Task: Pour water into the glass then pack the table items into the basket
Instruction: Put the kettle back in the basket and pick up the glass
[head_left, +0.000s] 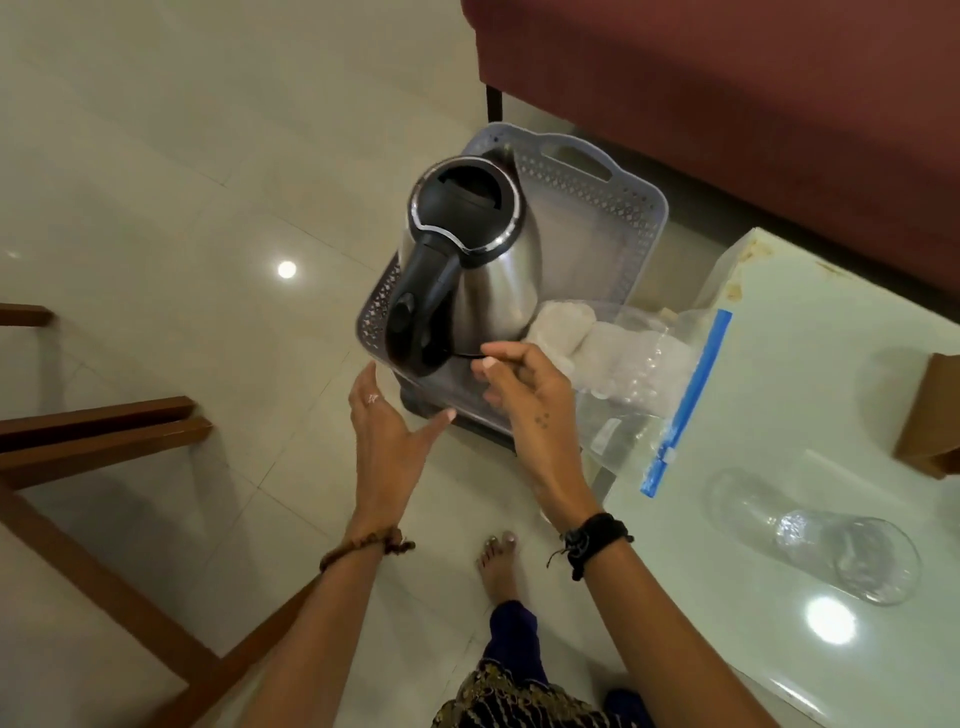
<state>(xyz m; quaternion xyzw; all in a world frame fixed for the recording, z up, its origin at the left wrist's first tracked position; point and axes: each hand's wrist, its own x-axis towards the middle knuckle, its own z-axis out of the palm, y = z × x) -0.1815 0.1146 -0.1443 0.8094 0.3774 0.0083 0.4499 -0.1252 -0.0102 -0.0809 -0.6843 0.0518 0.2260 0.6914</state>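
Observation:
A steel kettle (483, 260) with a black lid and handle stands upright inside the pale lilac plastic basket (613, 192) on the floor. My left hand (384, 415) hovers open just below the kettle's handle, touching nothing. My right hand (524, 384) is beside the kettle's base, fingers loosely curled, its fingertips near the base; nothing is held. A clear zip bag (660, 379) with a blue seal and white contents lies half in the basket, half on the table. A clear glass (852, 556) stands on the white table (810, 374) at the right.
A maroon sofa (727, 78) stands behind the basket. Wooden chair legs (104, 426) cross the tiled floor at left. A brown wooden object (935, 415) sits at the table's right edge. My bare foot (498, 566) is on the floor below my hands.

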